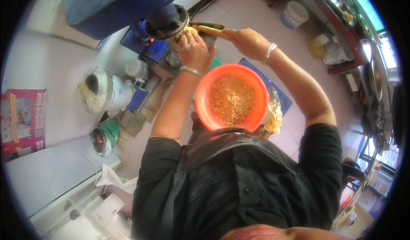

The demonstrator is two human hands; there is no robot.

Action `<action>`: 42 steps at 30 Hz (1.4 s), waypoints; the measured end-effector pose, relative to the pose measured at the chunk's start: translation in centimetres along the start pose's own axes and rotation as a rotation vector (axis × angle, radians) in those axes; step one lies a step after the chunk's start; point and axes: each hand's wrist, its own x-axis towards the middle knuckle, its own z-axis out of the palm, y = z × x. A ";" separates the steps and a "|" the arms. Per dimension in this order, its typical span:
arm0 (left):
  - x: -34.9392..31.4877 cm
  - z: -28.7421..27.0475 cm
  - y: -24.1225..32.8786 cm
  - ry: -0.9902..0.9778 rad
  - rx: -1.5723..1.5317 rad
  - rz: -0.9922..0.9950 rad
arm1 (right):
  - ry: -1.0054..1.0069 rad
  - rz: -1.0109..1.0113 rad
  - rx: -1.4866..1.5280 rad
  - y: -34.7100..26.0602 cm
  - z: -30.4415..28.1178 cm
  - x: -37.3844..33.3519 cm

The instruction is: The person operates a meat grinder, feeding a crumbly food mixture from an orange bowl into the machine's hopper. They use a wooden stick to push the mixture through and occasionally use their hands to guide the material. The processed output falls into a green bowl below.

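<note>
Near the top centre, my left hand lies with fingers stretched against a yellowish crumbly mass just under the dark round outlet of a blue machine. From the right, my right hand is closed around a pale wooden stick. The stick's far end reaches the outlet beside my left fingers; what its tip touches is hidden. Below both hands, close to my body, sits an orange-red basin with golden-brown crumbly material in it.
On the left stand a white bucket and a round metal container with green cloth. A crumpled plastic bag lies right of the basin on a blue board. A white bucket and bags stand far right.
</note>
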 end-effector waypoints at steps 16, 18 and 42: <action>-0.1 0.8 0.2 -0.062 -0.053 -0.047 | -0.074 -0.143 -0.248 -2.7 0.8 3.1; 0.0 0.8 -0.1 -0.061 -0.033 -0.015 | -0.033 -0.178 -0.241 -2.3 0.1 2.9; -0.3 0.7 -0.2 0.029 0.059 0.087 | -0.061 -0.218 -0.342 -3.2 -0.1 2.9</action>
